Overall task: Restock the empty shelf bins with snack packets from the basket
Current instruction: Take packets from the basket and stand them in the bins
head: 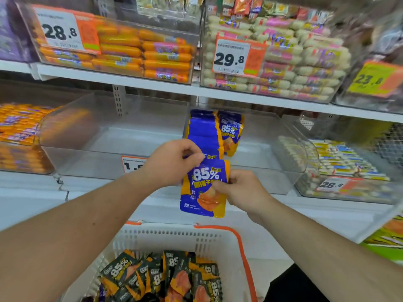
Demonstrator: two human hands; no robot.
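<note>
Hands meet at a blue packet strip [205,162] held before the clear bin [113,136], above the basket [174,238]. Left hand [172,162] pinches its top, right hand [242,188] its lower packet [204,190]. Judged risk: loose pinches could let the strip fall short of the bin.

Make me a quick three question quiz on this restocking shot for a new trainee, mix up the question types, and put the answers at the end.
1. True or false: the left hand and the right hand both hold the blue packets.
2. What colour are most packets in the basket? A) black B) green C) white
3. Fill in: the clear bin behind the left hand, with part of a tag reading 1, holds ____ packets.

Key: 1 true; 2 A; 3 no.
</note>
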